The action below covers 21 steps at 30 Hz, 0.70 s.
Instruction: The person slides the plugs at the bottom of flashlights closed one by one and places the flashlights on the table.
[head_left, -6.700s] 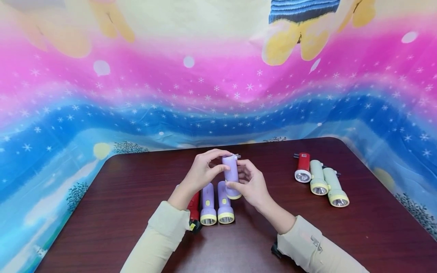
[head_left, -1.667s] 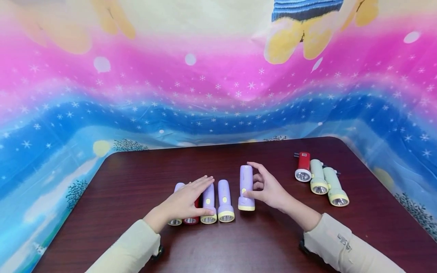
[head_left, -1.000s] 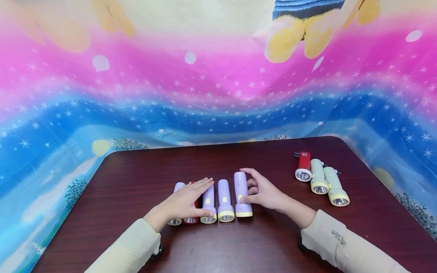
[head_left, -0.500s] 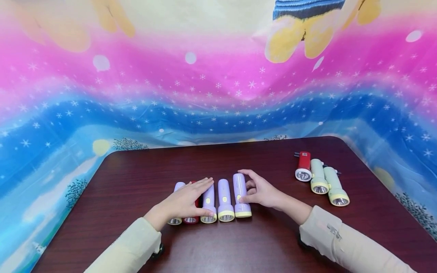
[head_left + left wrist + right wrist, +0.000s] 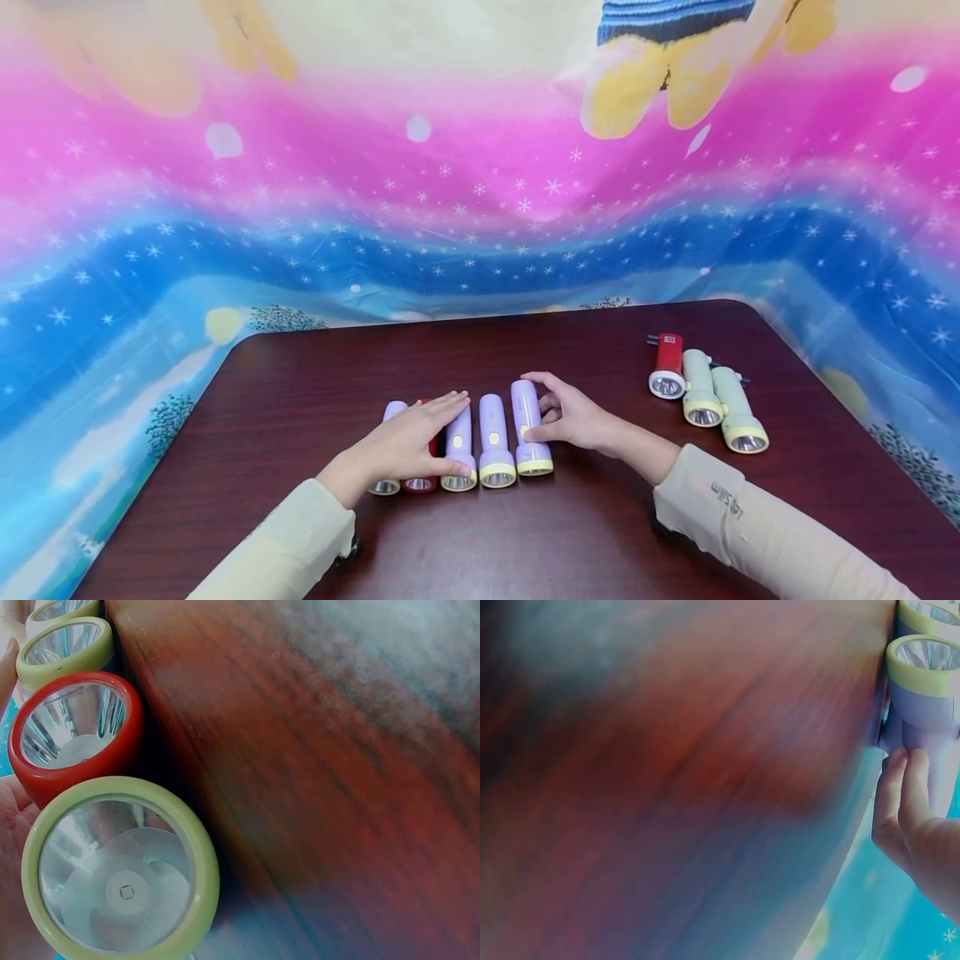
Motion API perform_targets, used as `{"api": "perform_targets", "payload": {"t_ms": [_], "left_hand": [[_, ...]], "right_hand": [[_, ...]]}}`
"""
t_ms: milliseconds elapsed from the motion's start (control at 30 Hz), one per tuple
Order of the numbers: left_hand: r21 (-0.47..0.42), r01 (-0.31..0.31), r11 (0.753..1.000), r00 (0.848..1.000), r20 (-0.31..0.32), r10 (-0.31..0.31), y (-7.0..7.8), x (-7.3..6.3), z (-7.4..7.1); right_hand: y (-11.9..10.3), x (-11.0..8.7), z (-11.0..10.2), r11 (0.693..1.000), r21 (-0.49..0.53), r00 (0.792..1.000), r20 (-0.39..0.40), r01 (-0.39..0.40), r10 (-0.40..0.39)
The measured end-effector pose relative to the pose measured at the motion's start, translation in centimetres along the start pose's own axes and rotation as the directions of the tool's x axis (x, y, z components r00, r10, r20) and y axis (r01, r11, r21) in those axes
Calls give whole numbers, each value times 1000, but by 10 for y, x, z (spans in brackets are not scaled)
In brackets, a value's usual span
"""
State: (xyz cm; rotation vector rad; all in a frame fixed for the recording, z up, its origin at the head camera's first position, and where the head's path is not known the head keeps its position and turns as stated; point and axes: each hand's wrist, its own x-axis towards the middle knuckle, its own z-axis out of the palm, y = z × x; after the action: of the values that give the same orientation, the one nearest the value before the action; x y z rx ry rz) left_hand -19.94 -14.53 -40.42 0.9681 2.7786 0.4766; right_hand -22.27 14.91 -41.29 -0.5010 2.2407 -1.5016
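My right hand [image 5: 573, 414] holds a purple flashlight [image 5: 526, 402] with a yellow rim and yellow switch, thumb on the near side, a finger at its back end. Its lens end faces me, at the right end of a row of flashlights. Close beside it lies a similar purple flashlight [image 5: 492, 429]. My left hand [image 5: 401, 450] lies stretched over the row's left part, thumb near the lens of another purple flashlight [image 5: 459, 442]. Under that hand, partly hidden, are a red flashlight [image 5: 419, 484] and a purple one [image 5: 386, 487]; the left wrist view shows their lenses.
At the back right of the dark wooden table [image 5: 315, 367] lie a red flashlight [image 5: 667, 358] with plug prongs and two pale green flashlights [image 5: 699, 385] with yellow rims. A colourful printed cloth [image 5: 480, 208] hangs behind the table.
Earlier both hands held a purple flashlight above the table. My right hand then brought it left and nearer, beside the row. The left hand spread over the row; little has moved in the last half second.
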Motion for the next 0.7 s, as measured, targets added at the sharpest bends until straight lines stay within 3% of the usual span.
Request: {"api": "perform_targets", "payload": {"t_ms": [700], "left_hand": [[-1, 9, 1000, 1000, 5, -9, 0, -1, -1]], "right_hand": [[3, 7, -3, 996, -32, 996, 23, -89, 90]]}}
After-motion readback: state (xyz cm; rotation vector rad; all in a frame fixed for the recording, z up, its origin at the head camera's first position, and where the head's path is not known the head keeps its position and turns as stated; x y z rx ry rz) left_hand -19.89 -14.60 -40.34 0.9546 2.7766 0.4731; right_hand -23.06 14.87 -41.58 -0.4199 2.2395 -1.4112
